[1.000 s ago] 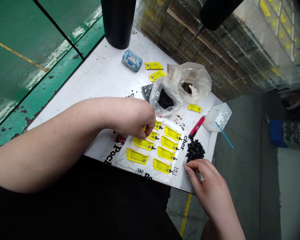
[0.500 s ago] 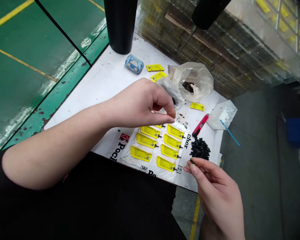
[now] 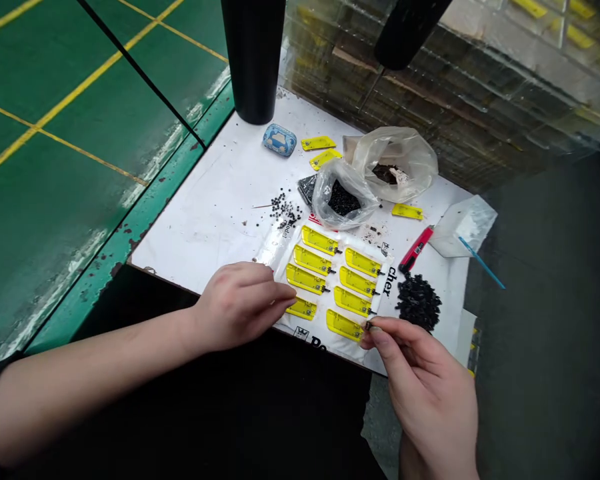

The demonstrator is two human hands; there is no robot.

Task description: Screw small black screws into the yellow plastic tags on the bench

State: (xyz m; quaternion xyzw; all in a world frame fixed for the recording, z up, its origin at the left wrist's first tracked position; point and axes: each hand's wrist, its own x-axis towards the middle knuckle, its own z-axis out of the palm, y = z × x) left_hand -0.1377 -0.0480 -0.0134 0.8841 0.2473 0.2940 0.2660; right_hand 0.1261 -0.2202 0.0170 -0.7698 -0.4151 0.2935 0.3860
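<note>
My left hand (image 3: 245,303) is closed in a pinch at the tip of the front-left yellow plastic piece (image 3: 303,308), covering part of it; whatever its fingers hold is too small or hidden to name. Between thumb and forefinger of my right hand (image 3: 425,387) is a small black part (image 3: 368,325), close to the end of the front-right yellow piece (image 3: 344,325). Several such translucent yellow pieces lie in two columns on a printed white plastic sheet (image 3: 320,327); most have small black parts at their right ends. A heap of black parts (image 3: 419,301) lies beyond my right hand.
Behind the columns stand an opened bag of black bits (image 3: 343,200) and a larger bag (image 3: 410,153). Loose black beads (image 3: 284,208), a blue tin (image 3: 279,140), a red cutter (image 3: 416,249) and a blue stick (image 3: 481,262) lie around. A black cylinder (image 3: 253,67) rises at the back.
My left hand has come back from over the bags to the front-left yellow piece, uncovering the beads and bag. My right hand has shifted slightly toward the front-right piece. The view has turned somewhat.
</note>
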